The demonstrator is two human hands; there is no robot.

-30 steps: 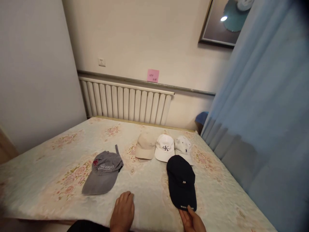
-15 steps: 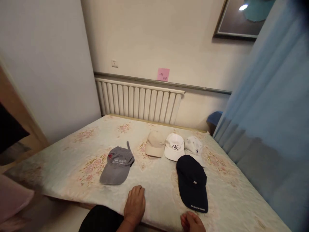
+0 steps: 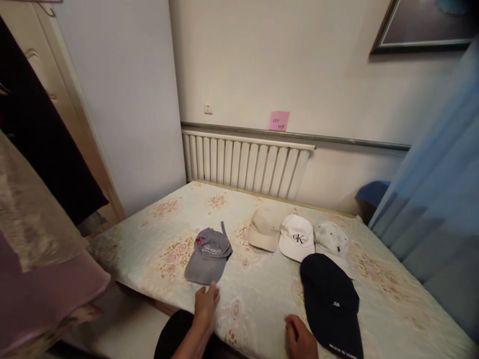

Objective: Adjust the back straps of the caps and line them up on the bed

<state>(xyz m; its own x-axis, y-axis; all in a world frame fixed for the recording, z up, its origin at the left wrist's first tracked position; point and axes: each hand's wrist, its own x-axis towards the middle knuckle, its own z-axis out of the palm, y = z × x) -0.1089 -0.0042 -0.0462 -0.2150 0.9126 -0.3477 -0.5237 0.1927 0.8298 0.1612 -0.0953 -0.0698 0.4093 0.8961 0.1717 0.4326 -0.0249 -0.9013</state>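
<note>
A grey baseball cap (image 3: 209, 254) with white lettering and a red mark lies on the bed, its brim toward me. My left hand (image 3: 205, 303) is just in front of that brim, empty, its fingers partly stretched; I cannot tell if it touches the brim. My right hand (image 3: 302, 340) is low over the bed's near edge, loosely curled, with a gap inside and nothing seen in it. Beside it lies a navy cap (image 3: 329, 301). Behind stand a beige cap (image 3: 264, 229), a white cap with black letters (image 3: 297, 238) and a white cap with a small dark logo (image 3: 331, 239).
The caps lie on a bed with a floral cover (image 3: 149, 249). A radiator (image 3: 243, 162) and a pink note (image 3: 279, 120) are at the wall behind. Blue curtain (image 3: 434, 199) hangs on the right. Hanging clothes (image 3: 41, 199) and a pale cabinet side (image 3: 123, 99) fill the left.
My view has turned left, so the caps appear farther right. My left hand has moved to the grey cap's brim and turned. My right hand stays low, near the navy cap.
</note>
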